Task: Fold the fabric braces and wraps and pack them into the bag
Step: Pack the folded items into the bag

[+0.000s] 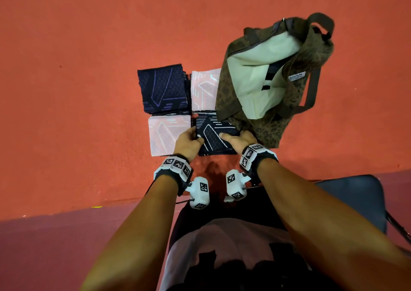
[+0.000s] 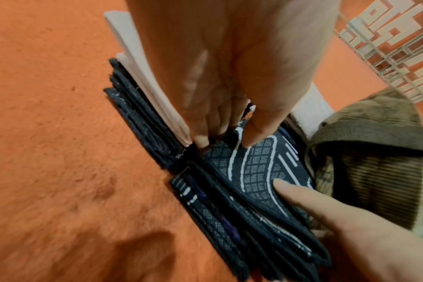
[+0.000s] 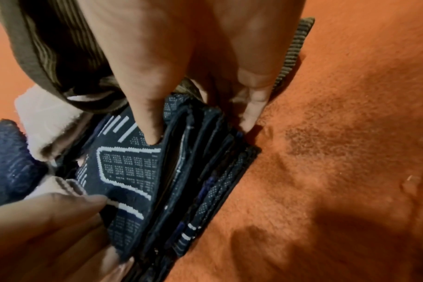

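Note:
Several folded braces lie in a square on the orange floor. A dark stack with white lines (image 1: 214,135) (image 2: 254,171) (image 3: 133,167) sits nearest me on the right. My left hand (image 1: 189,142) (image 2: 220,131) grips its left edge, thumb on top and fingers underneath. My right hand (image 1: 239,140) (image 3: 196,124) grips its right edge the same way. A white folded brace (image 1: 168,135) lies to its left, a navy stack (image 1: 163,89) at the far left and another white one (image 1: 204,90) beside it. The open brown leopard-print bag (image 1: 229,86) with pale lining stands just right of the stacks.
The bag's dark handles (image 1: 322,25) arch over its far rim. A dark chair seat (image 1: 355,197) is at my right side near my legs. Bare orange floor (image 1: 77,90) stretches left and beyond the stacks.

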Available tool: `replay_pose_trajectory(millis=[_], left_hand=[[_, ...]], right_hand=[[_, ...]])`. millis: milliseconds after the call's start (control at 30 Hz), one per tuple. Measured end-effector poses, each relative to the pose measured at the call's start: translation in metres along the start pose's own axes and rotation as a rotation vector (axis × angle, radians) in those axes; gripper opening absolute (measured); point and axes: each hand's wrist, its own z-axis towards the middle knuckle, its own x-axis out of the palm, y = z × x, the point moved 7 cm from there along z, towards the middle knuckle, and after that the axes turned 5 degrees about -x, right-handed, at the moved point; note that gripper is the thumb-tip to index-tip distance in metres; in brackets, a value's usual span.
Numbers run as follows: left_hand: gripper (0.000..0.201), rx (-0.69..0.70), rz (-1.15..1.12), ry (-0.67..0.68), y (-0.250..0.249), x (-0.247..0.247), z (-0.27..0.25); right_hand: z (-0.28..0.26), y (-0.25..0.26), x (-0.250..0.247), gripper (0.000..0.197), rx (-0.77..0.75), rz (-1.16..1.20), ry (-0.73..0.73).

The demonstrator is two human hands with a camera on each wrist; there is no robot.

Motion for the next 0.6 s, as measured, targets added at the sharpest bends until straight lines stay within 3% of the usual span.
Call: replay_pose_trajectory(millis=[133, 233, 300, 467, 533, 600], left_hand=[[0.042, -0.034, -0.004, -0.033, -0.012, -0.004, -0.012], [0.029, -0.038, -0.003, -0.014, -0.023, 0.000, -0.021], [0.033, -0.030, 0.005, -0.007, -0.025, 0.001, -0.021], [0.054, -0.035, 0.005, -0.006, -0.016, 0.002, -0.010], [0.052, -0.038, -0.005, -0.007, -0.024, 0.002, -0.020], [0.035, -0.043, -0.027, -0.003, -0.033, 0.001, -0.031]], right_hand=[[-0.002, 0.002, 0.005, 0.109, -0.034, -0.016, 0.018], [-0.005, 0.003, 0.001, 0.092, -0.056, -0.006, -0.006], [-0.005, 0.004, -0.002, 0.082, -0.082, -0.005, -0.013], [-0.011, 0.011, -0.006, 0.080, -0.144, -0.018, -0.049], [-0.015, 0.014, -0.004, 0.083, -0.155, 0.008, -0.037], [-0.017, 0.017, -0.003, 0.089, -0.172, 0.033, -0.012]])
